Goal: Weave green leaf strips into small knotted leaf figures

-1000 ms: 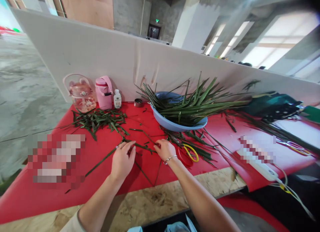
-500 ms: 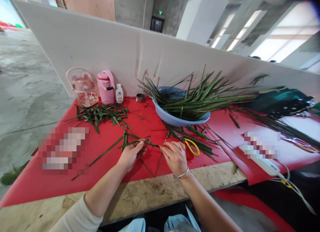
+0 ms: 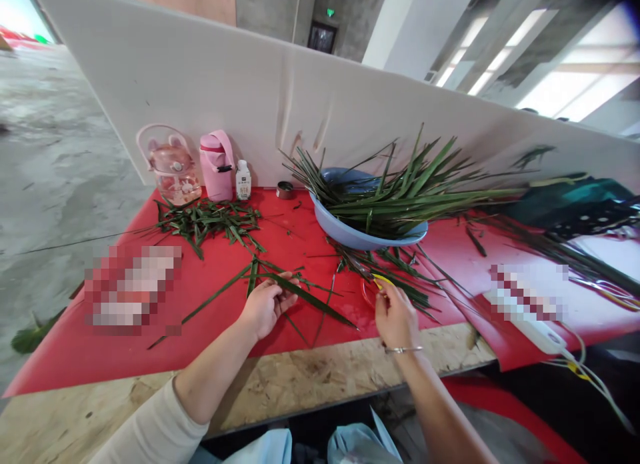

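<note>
Hands with a long green leaf and scissors on the red surface.

The long green leaf [image 3: 305, 295] lies low over the red surface [image 3: 215, 331], pinched in the left hand [image 3: 264, 307]. The right hand [image 3: 397, 317] closes on the yellow scissors [image 3: 379, 283], near the blue bowl [image 3: 360, 236].

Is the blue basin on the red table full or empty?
Full: long green leaves fill the blue basin and stick out over its rim.
</note>
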`<state>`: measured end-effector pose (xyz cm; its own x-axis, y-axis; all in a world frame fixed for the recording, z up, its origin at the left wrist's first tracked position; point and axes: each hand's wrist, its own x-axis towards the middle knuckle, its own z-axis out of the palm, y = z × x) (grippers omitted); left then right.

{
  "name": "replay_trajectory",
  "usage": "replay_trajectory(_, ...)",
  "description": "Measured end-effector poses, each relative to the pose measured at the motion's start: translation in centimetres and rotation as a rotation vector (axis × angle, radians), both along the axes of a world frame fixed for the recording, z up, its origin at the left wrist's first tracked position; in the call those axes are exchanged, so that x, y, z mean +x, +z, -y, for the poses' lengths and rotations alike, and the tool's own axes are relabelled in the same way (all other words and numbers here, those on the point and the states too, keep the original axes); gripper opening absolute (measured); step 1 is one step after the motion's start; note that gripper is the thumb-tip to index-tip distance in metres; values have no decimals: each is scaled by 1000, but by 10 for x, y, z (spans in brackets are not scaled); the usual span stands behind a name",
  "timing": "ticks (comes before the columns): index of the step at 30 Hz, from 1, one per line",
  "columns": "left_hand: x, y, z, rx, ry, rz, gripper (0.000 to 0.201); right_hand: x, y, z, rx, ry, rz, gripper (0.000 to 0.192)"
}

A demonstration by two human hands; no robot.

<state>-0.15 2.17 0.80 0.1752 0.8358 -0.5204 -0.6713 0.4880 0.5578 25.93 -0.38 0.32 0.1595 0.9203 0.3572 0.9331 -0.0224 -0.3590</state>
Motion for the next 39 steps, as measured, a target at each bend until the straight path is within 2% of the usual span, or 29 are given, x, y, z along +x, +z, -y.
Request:
replay_trajectory(2, 1, 1, 2, 15, -28, 26, 35, 16, -5, -11, -121, -79, 88, 38)
replay_trajectory(6, 3, -2, 4, 52, -47, 38, 20, 32, -7, -30, -331, 41, 180, 40)
replay_trajectory(10, 3, -3, 2, 51, 5, 18, 15, 36, -5, -44, -333, -37, 280, 49)
replay_trajectory(12, 2, -2, 1, 48, 40, 27, 14, 41, -6, -49, -350, -21, 269, 49)
replay_trajectory(15, 2, -1, 2, 47, 104, 25, 11, 50, -5, -50, -374, 41, 162, 49)
replay_trajectory(17, 2, 0, 3, 53, 151, 14, 11, 56, -3, -44, -327, 15, 72, 51)
replay_trajectory(19, 3, -1, 3, 68, 180, 7, 13, 59, -2, -32, -301, -10, -65, 56)
replay_trajectory(21, 2, -1, 3, 82, 187, -4, 16, 60, -3, -17, -297, 36, -236, 61)
replay_trajectory(24, 2, 1, 0, 93, 200, -35, 17, 56, -5, 2, -246, 62, -372, 53)
replay_trajectory(26, 3, 6, -4, 101, 230, -56, 15, 50, -4, 10, -199, -7, -345, 43)
replay_trajectory(29, 5, 17, -8, 114, 285, -84, 14, 39, 4, 16, -73, 0, -382, 47)
replay_trajectory(33, 12, 35, -10, 115, 359, -108, 14, 19, 18, 18, 106, 102, -710, 53)
replay_trajectory(36, 20, 44, -11, 130, 428, -108, 16, 2, 22, 21, 51, 180, -983, 48)
replay_trajectory(39, 31, 48, -10, 142, 455, -106, 17, -16, 19, 26, -46, 239, -1148, 41)
